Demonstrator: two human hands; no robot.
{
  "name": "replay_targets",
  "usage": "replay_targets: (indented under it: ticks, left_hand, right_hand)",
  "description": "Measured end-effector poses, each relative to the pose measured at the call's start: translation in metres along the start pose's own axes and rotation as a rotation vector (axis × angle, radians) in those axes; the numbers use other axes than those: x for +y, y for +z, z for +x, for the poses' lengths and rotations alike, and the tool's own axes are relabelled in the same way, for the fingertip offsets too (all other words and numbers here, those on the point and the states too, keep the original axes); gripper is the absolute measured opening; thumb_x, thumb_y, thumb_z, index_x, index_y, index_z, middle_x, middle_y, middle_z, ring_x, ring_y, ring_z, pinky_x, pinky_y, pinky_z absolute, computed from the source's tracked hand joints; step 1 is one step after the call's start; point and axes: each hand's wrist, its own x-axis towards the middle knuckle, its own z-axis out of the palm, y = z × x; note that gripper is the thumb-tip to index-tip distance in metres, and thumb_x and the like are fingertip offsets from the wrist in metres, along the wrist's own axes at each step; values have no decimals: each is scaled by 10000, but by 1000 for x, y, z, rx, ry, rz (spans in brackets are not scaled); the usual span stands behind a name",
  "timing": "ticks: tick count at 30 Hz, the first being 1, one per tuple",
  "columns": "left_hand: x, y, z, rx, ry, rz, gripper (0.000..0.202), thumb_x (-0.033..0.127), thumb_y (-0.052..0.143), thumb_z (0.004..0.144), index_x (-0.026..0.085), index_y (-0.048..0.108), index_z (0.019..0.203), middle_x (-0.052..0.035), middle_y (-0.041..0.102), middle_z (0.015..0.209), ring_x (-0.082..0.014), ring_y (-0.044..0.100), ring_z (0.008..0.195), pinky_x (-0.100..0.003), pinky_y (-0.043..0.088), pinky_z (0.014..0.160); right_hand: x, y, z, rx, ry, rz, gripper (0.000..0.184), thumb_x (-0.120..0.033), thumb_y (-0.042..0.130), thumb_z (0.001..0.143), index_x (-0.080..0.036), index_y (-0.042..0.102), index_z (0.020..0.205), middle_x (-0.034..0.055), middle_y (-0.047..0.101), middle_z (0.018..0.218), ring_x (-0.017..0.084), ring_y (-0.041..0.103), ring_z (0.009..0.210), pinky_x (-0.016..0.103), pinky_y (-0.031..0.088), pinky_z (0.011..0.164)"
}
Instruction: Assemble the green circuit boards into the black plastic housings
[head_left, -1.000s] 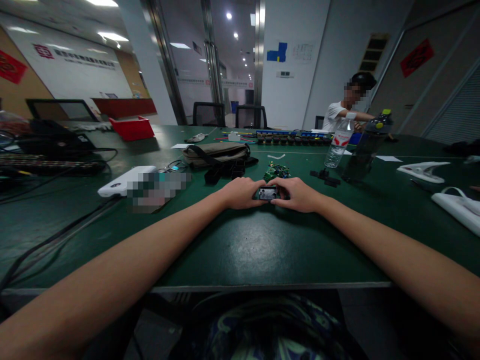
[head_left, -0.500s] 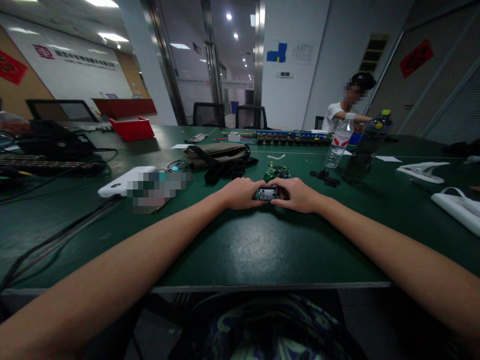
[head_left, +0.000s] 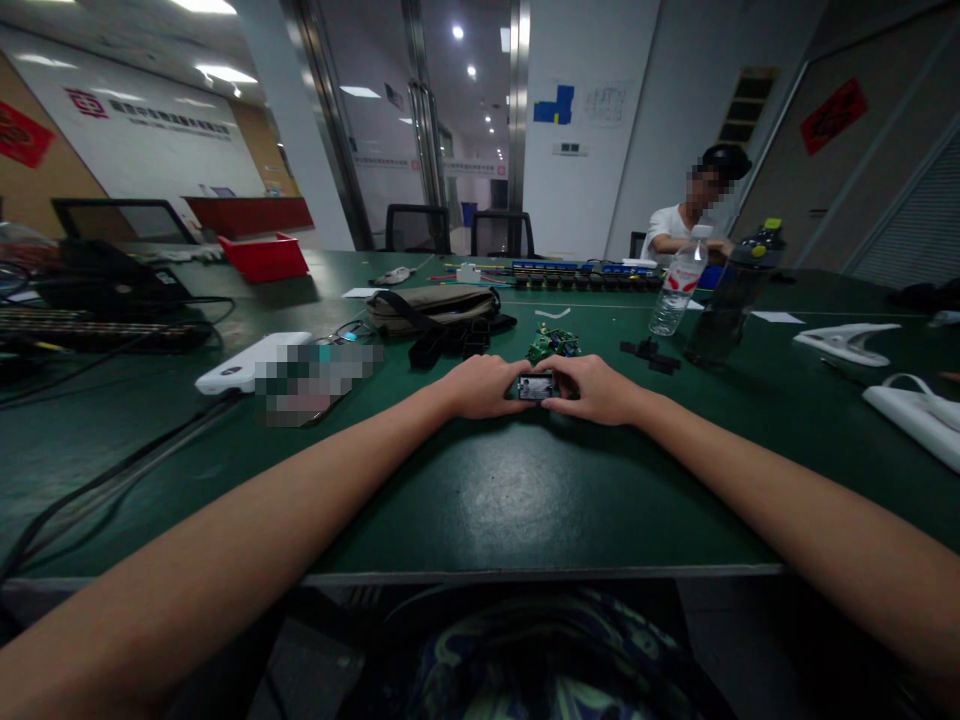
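Both my hands hold a small black rectangular box [head_left: 535, 387] with a pale, marked face turned towards me. My left hand [head_left: 484, 388] pinches its left end between thumb and fingers. At the right end, my right hand [head_left: 596, 390] grips it the same way, with the index finger along the top edge. Whether the pale face is a label or a screen I cannot tell. Just behind the hands lies a pile of green circuit boards [head_left: 553, 342]. Several small black plastic pieces [head_left: 651, 355] lie to the right of it.
On the green table [head_left: 495, 520] stand a clear water bottle [head_left: 677, 285] and a dark bottle [head_left: 731, 300]. A grey-brown pouch [head_left: 435, 308], a white power bank-like box [head_left: 251, 362] and a red bin [head_left: 264, 258] are left. A person [head_left: 686, 220] sits across, far right.
The person across the table has drawn an outstretched arm back towards the body. My hands and the black box stay practically where they were.
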Motion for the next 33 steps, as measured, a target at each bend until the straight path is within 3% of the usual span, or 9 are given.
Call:
replay_targets:
  ticks: [33]
  left_hand:
    - [-1,2,1,26,-2,-22,500,537,518,906,193,574,1264,-130,747,996,-313,722,883,-352,513,720]
  right_hand:
    - [2,2,0,17,-7,4,386,-307,701,828,-168,616,1178,9,663,794,135,566,647,257,417,670]
